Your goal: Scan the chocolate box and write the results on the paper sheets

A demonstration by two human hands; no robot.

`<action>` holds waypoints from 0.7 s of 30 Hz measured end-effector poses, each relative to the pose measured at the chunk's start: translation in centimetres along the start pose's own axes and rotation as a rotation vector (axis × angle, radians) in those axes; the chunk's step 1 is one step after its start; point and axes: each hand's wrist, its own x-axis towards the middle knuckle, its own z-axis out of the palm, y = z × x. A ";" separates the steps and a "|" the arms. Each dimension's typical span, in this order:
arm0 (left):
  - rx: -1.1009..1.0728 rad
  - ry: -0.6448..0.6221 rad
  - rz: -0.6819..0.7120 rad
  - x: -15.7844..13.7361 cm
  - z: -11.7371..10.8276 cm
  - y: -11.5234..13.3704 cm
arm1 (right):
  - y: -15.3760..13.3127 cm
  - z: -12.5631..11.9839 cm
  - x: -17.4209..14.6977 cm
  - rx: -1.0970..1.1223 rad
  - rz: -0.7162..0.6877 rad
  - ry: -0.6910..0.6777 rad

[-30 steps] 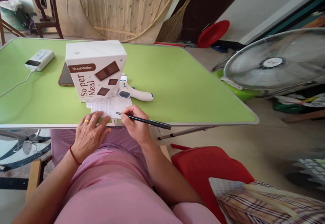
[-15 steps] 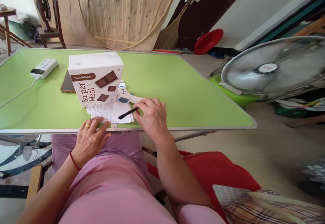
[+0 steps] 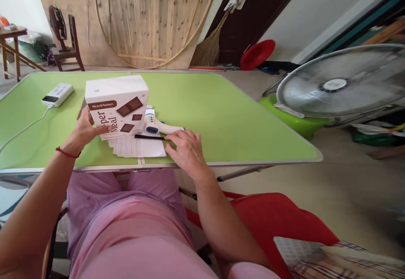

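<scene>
Head view: your pink shirt [image 3: 142, 237] is filling the near edge, with a red chair [image 3: 262, 215] standing at your right and a checked bag [image 3: 319, 260] resting on it. Beyond your lap, the green worktop [image 3: 240, 127] is stretching from left to right. Your right hand [image 3: 187, 150] is hovering low over it, fingers curling, with the fingertips meeting the right end of a black pen [image 3: 149, 137]; you are not showing clearly whether they are pinching it, so I cannot tell. Near its front edge, printed paper sheets [image 3: 137, 147] are lying in a loose stack, and the pen is stretching across their upper part. Your left hand [image 3: 82, 129] is gripping the white box [image 3: 122, 108] by its lower left corner, the thumb pressing on the printed front and the other fingers wrapping around the side. That box is standing upright behind the sheets, its base overlapping them. Just right of it, a white thermometer [image 3: 161, 127] is lying with its handle pointing toward your right hand. Farther left, a white power bank [image 3: 58, 95] is trailing a cable [image 3: 28, 126]. Beyond the worktop, a large fan [image 3: 335, 85] is standing at the right, and a round wooden board [image 3: 155, 21] is leaning at the back.
</scene>
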 end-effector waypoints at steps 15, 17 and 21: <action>-0.018 0.127 0.019 0.7 3.2 -1.2 | 2.2 1.3 6.0 0.107 0.080 -0.339; 0.037 0.145 0.051 0.5 3.4 -1.6 | 2.4 1.2 5.9 0.123 0.124 -0.285; 0.153 0.115 0.073 0.2 3.4 -1.8 | 0.7 -0.2 4.7 0.507 0.268 0.167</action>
